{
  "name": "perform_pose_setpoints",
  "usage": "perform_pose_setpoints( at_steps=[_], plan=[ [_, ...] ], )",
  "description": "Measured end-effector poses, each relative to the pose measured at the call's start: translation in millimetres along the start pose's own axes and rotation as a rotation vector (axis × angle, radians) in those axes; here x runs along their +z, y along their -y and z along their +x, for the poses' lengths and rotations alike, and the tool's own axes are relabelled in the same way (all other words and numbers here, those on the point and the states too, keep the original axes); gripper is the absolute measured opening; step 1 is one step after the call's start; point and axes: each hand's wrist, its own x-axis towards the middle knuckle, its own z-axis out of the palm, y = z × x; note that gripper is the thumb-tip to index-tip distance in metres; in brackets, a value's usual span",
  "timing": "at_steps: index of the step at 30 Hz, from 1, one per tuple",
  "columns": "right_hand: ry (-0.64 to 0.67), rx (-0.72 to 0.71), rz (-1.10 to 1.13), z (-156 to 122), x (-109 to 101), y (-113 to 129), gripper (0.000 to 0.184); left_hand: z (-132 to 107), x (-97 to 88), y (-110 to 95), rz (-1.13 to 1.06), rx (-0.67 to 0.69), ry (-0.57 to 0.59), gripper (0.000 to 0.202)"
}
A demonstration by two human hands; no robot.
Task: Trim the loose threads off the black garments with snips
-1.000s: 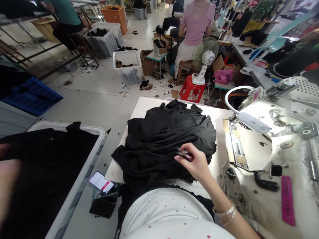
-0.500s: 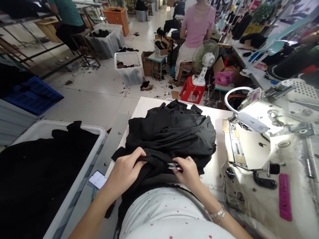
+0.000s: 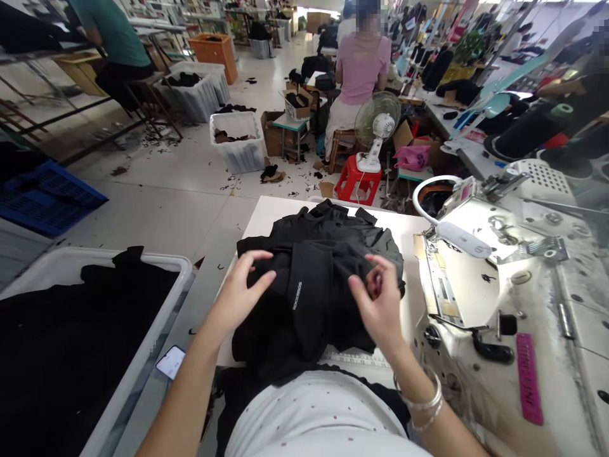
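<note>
A heap of black garments (image 3: 333, 244) lies on the white table (image 3: 271, 212) in front of me. On top, a black piece with small white lettering (image 3: 304, 298) is turned towards me. My left hand (image 3: 245, 289) rests on the heap's left side, fingers spread and apart, holding nothing. At the heap's right edge my right hand (image 3: 378, 298) has its fingers curled round small thread snips, of which only a pinkish bit shows in the palm. A bracelet sits on that wrist.
A sewing machine (image 3: 504, 285) with a lit gooseneck lamp (image 3: 451, 231) stands to the right. At my left, a white bin (image 3: 157, 339) holds black fabric, and a phone (image 3: 170, 362) lies beside it. Beyond are a fan (image 3: 378, 120), a red stool (image 3: 356, 181), crates and two seated people.
The left hand came in from the left, gripped the heap, then opened on it. A lettered black piece has been turned up on top. The right hand shifted up and to the right.
</note>
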Motion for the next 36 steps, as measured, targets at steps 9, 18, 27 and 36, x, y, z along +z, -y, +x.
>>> perform_pose_setpoints(
  at_steps=[9, 18, 27, 36],
  plan=[
    [0.475, -0.147, -0.164, -30, 10, -15, 0.008, -17, 11.6, 3, 0.110, 0.107, 0.010, 0.012],
    [-0.368, 0.047, -0.141, 19, -48, -20, 0.019, -24, -2.5, -49, -0.775, -0.215, 0.071, 0.042],
    [0.408, -0.191, 0.287, -30, 2, 46, 0.011, -33, 26.4, -59, -0.782, -0.302, -0.079, 0.034],
    [0.695, 0.310, 0.623, -23, -3, 38, 0.016, -32, 24.1, -30, -0.309, 0.009, -0.117, 0.016]
  ],
)
